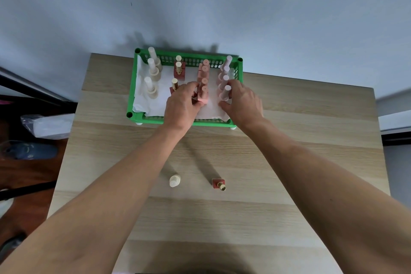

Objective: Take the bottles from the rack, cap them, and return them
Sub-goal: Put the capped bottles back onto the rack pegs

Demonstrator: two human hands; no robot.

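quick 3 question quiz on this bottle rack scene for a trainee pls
1. True or false: both hands are inside the green rack.
2. How many bottles stand on the table outside the rack? A) none B) two C) five
3. Which hand's fingers are at the salmon-pink bottle?

Key
1. True: left hand and right hand both reach in.
2. B: a cream bottle and a red bottle.
3. The left.

A pale wooden tabletop (289, 140) stands against a plain bluish-white wall (200, 6). Dark reddish-brown floor (26, 173) shows at left, holding a clear plastic bag (49, 125).
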